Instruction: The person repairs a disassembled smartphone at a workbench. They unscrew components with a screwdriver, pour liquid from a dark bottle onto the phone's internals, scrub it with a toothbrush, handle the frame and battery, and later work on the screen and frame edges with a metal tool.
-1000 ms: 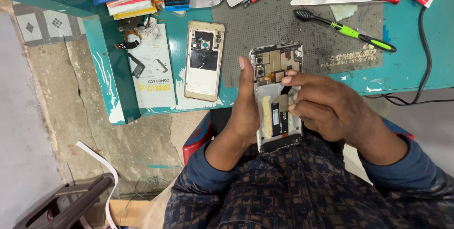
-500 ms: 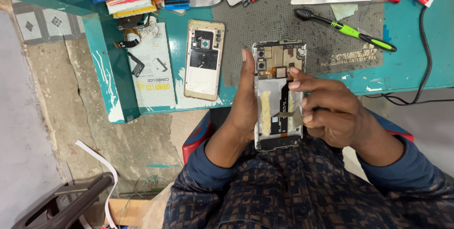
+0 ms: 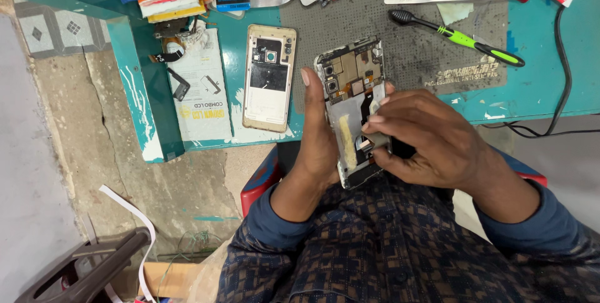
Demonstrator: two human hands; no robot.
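My left hand grips an opened phone body by its left edge, holding it upright over my lap; its circuit board and camera modules show at the top. My right hand lies across the phone's lower half, fingertips pinching a small pale strip against the frame. A yellowish tape patch runs down the phone's inside. The phone's lower right part is hidden by my right hand.
A gold phone back cover lies on the teal table. A green-handled brush, a red-tipped tweezer and a metal strip lie on the grey mat. Boxes and packets sit at the back. A black cable hangs at right.
The phone has tilted slightly and shifted in my hands. My right hand's fingers have slid lower across the phone's middle, pressing on the small strip.
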